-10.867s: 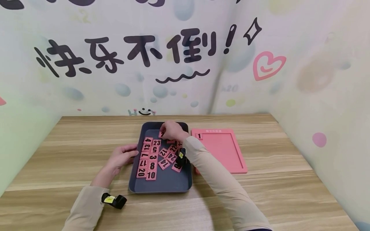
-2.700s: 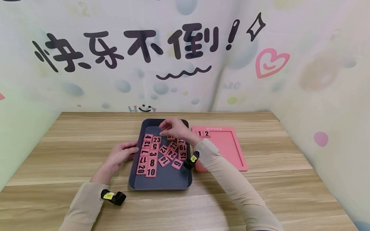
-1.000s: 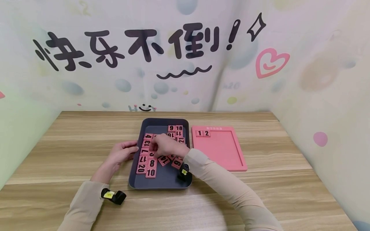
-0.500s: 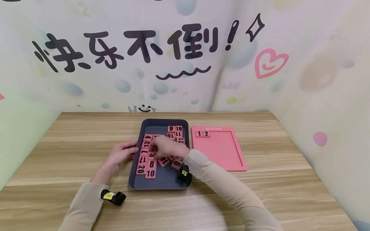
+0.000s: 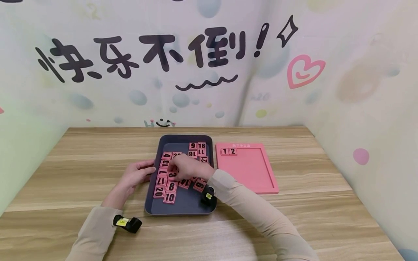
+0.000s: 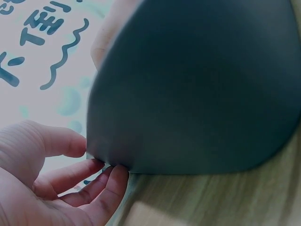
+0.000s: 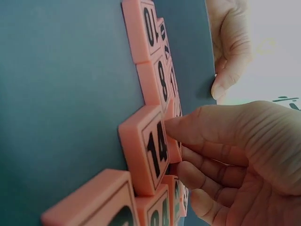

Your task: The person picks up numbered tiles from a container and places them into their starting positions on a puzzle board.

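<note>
My left hand [image 5: 136, 176] holds the left rim of a dark grey tray [image 5: 179, 208], thumb at the edge and fingertips against the outer wall in the left wrist view. Inside the tray, my right hand [image 5: 187, 166] pinches the pink number 3 tile [image 5: 171, 176] between thumb and fingers; the right wrist view shows the thumb on its side. Beside it lie the 14 tile [image 7: 153, 148] and the 8 tile [image 7: 157, 82]. The hand partly covers several other tiles. A pink puzzle frame [image 5: 249, 170] right of the tray bears the 1 tile [image 5: 224, 151] and 2 tile [image 5: 233, 151].
More number tiles lie in the tray, among them the 10 tile [image 5: 169, 197], the 6 tile [image 5: 199, 185] and the 18 tile [image 5: 201, 145]. The wooden table [image 5: 81, 163] meets a printed wall behind. Each wrist wears a black camera [image 5: 128, 223].
The 2 tile went from the tray into the frame beside the 1. My right hand then moved down-left to the 3 tile; the 8, 10 and 14 tiles shifted slightly. My left hand stayed.
</note>
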### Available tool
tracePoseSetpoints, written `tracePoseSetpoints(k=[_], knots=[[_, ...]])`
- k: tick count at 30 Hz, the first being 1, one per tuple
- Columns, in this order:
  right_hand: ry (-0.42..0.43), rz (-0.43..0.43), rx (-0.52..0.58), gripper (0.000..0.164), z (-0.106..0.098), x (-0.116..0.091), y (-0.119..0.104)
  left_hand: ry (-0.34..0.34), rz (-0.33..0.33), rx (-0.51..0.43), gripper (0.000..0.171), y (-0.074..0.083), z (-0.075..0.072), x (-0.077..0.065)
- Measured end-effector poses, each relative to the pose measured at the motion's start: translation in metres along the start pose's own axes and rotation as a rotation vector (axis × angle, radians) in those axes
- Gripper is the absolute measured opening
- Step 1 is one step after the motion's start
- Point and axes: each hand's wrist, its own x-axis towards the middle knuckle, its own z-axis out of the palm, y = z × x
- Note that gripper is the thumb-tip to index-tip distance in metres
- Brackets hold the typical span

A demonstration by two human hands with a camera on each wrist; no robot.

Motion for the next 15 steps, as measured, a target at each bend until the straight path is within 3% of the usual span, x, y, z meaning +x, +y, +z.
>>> tracePoseSetpoints(k=[15], knots=[[0.081,0.019,0.09,0.035,-0.022,-0.023,0.007,0.014,-0.005,-0.001,0.047,0.001,0.002,-0.002]])
